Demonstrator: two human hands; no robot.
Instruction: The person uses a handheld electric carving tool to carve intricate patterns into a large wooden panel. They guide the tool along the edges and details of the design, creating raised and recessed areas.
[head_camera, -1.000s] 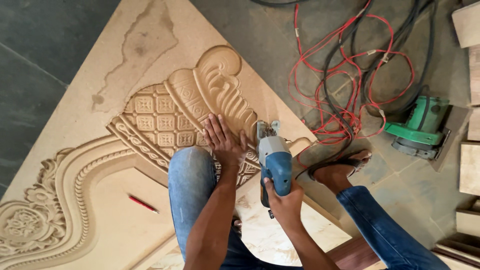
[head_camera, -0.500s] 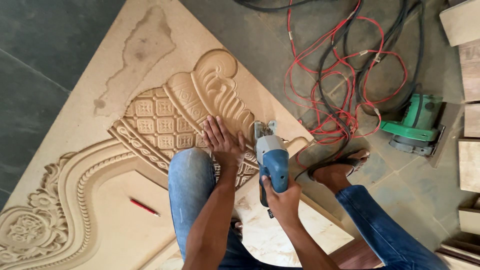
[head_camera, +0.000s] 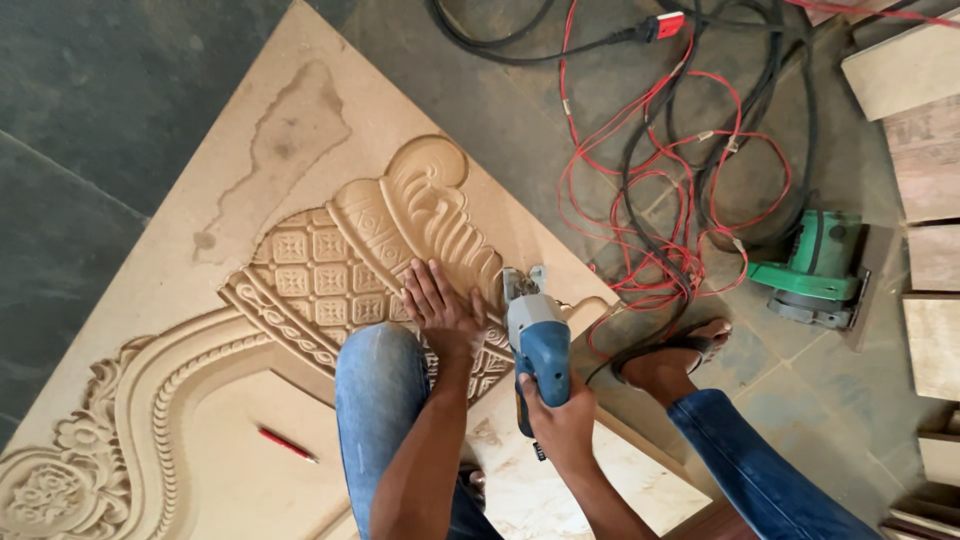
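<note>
Right-hand grip (head_camera: 562, 418) is closed around the rear handle of a blue and grey power saw (head_camera: 535, 340), fingers wrapped fully about the body so the tool points away from the person toward the edge of the carved board. Just to its left, the left hand (head_camera: 440, 310) lies flat and open, palm down with fingers spread, pressing on the carved wooden panel (head_camera: 300, 260) and holding nothing. The saw's front end sits at the panel's right edge, beside the fluted, shell-like carving, with the left fingertips just beside the tool's nose.

Both forearms come up from the bottom of the view, over the person's blue jeans; the left knee (head_camera: 385, 380) rests on the panel, while the right foot in a sandal (head_camera: 672, 358) stands on the floor just off the board. A red pencil (head_camera: 287, 444) lies on the plain recessed part of the panel, well to the left of the knee.

Farther out, the panel shows a grid of small square rosettes and scrolled borders, then a bare corner with a dark stain. Beyond the board's right edge, a tangle of red and black cables (head_camera: 680, 190) spreads over the stone floor. A green circular saw (head_camera: 815, 270) rests beside them, near stacked wood offcuts (head_camera: 925, 200) at the right edge.
</note>
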